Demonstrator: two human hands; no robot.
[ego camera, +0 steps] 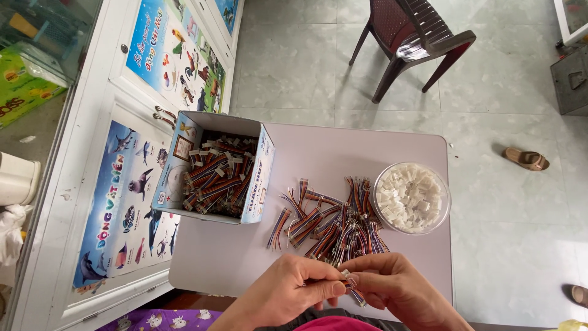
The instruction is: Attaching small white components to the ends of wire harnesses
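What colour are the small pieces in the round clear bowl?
White, seen in the head view.

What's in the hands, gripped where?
Both the left hand and right hand pinch one short multicoloured wire lead near its white connector end; exact grip unclear.

An open cardboard box [215, 167], blue and white on its printed sides, is set on the table's left part and is filled with bundled multicoloured wires. Two picture posters are fixed to the white cabinet doors at the left: a sea-animal poster [125, 202] on blue ground and, farther off, an animal poster [177, 52]. A green printed carton [21, 86] is seen at the upper left.
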